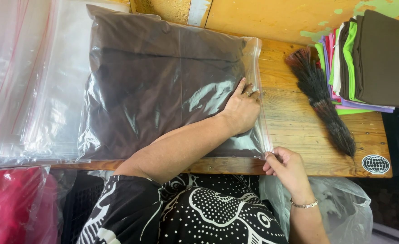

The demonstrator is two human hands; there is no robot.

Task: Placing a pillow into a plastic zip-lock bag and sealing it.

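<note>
Under left fingers point(247, 92): bagged cloth point(163, 81).

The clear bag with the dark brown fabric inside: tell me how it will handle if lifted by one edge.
The bagged fabric would probably sag, since it looks soft and pillowy. Its glossy plastic likely slips on the wooden table. The left hand presses it flat while the right hand pinches the corner.

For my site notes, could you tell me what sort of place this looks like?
Probably a small garment packing bench: a dark folded cloth in a clear zip bag, a stack of empty zip bags, and folded coloured fabrics on a wooden table.
</note>
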